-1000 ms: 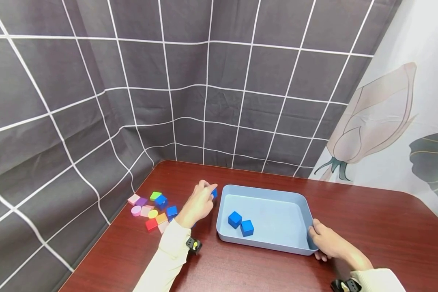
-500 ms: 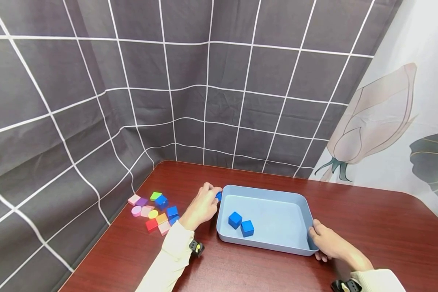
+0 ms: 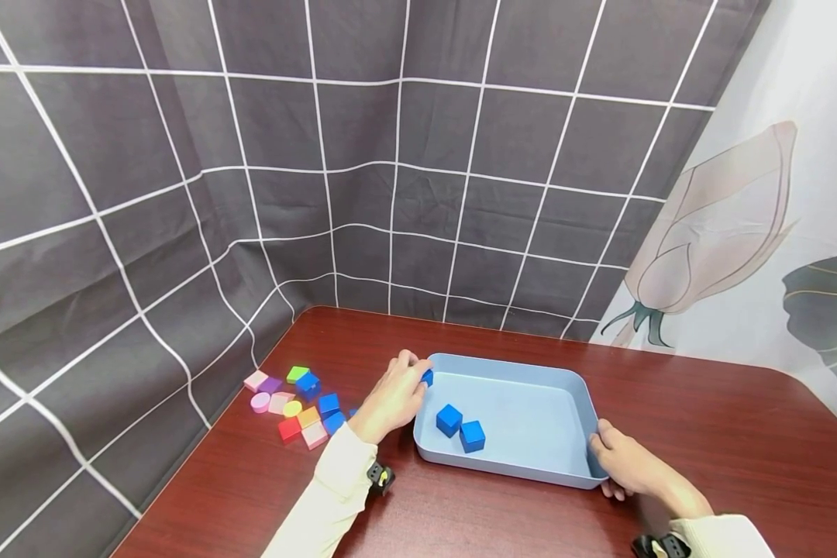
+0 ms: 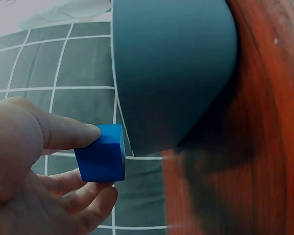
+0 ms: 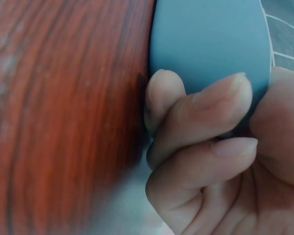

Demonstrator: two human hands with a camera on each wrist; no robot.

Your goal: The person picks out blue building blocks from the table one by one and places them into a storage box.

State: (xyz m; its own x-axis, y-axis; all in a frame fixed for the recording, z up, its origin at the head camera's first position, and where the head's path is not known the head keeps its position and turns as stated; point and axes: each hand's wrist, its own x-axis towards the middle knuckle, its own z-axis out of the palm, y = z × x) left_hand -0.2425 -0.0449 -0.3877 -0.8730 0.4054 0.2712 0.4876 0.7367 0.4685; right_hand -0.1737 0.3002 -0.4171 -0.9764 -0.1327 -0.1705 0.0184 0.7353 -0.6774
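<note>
Between thumb and fingers, my left hand (image 3: 394,394) pinches a blue cube (image 4: 101,155). In the head view it is over the left rim of a light blue tray (image 3: 523,387), near the far corner. The left wrist view shows the cube just beside the tray's outer wall (image 4: 174,73). At the tray's near right corner, my right hand (image 3: 631,461) grips the rim, thumb inside and fingers curled outside against the wall (image 5: 210,44). Two more blue cubes, one (image 3: 449,420) and another (image 3: 472,436), rest on the tray floor at the left.
Left on the brown table (image 3: 202,496) lies a loose group of blocks: blue cubes (image 3: 308,387), a red block (image 3: 289,429), an orange block (image 3: 308,417), a green block (image 3: 297,374) and several pink, purple and yellow ones. A grey gridded curtain (image 3: 432,194) hangs behind.
My left hand has moved right with the blue cube, from beside the tray to over its left rim. The right hand and the tray have stayed in place.
</note>
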